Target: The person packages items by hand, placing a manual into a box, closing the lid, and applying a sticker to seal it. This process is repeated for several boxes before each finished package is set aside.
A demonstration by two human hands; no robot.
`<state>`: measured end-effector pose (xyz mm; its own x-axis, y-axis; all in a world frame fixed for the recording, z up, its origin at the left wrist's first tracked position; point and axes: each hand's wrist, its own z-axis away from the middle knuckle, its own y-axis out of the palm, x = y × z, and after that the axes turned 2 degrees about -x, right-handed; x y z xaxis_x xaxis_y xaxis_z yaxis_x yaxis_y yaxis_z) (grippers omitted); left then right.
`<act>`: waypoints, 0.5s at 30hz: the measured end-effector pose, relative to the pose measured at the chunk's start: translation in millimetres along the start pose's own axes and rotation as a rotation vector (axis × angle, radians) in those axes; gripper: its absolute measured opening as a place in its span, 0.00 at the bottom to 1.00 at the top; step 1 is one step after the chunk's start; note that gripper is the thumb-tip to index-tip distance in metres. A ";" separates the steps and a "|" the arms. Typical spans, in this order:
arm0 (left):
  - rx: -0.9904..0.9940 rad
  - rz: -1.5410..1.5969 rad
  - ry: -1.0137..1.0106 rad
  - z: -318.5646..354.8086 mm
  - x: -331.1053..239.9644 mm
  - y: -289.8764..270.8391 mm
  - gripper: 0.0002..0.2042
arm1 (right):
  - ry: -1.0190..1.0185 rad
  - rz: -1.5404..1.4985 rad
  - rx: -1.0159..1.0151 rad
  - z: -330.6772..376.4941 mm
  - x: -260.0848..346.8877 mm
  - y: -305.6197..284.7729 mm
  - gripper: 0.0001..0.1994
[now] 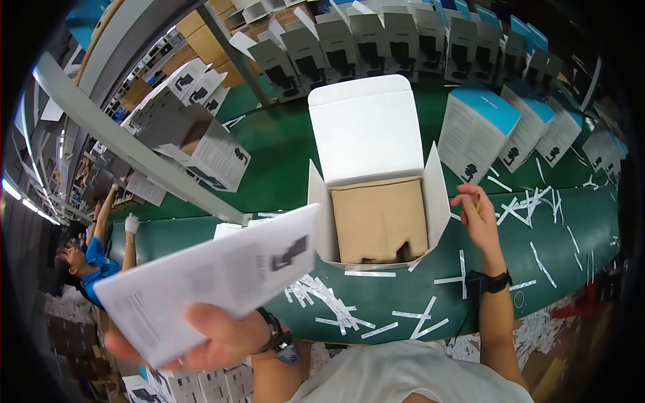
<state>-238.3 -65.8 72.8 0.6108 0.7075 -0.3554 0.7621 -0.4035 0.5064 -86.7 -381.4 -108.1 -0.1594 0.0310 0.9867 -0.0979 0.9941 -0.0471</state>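
1. Over the left part of the green bench [379, 296], the left hand [211, 336] grips a flat white printed piece [215, 275] near its lower corner, thumb across the face.
2. Just right of the open white box [366, 127], the right hand [478, 216] is raised, fingers curled; whether they pinch something, I cannot tell.
3. That piece tilts up rightward, showing grey text and a dark picture.
4. One brown cardboard insert [379, 221], notched along its near edge, fills the box.
5. Three teal-topped boxes [477, 134] stand beyond the right hand; white strips [322, 299] lie scattered, too many to count.
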 end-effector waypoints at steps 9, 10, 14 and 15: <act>0.933 -0.352 0.263 5.1 7.8 4.3 0.29 | -0.078 0.132 0.084 12.3 26.4 -7.5 0.08; 0.939 -0.395 0.249 5.9 5.8 -0.5 0.27 | -0.073 0.136 0.074 14.2 34.6 -8.1 0.08; 0.605 -0.183 0.135 14.2 12.6 -1.4 0.24 | -0.090 0.138 0.178 17.5 92.4 11.9 0.05; 0.535 -0.134 0.157 16.7 11.5 8.6 0.23 | -0.102 0.156 0.204 18.3 99.2 13.9 0.05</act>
<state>-221.2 -70.8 60.0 0.4936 0.8339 -0.2469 0.8582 -0.5131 -0.0173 -121.9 -366.5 -13.7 -0.2849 0.1608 0.9450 -0.2592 0.9362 -0.2374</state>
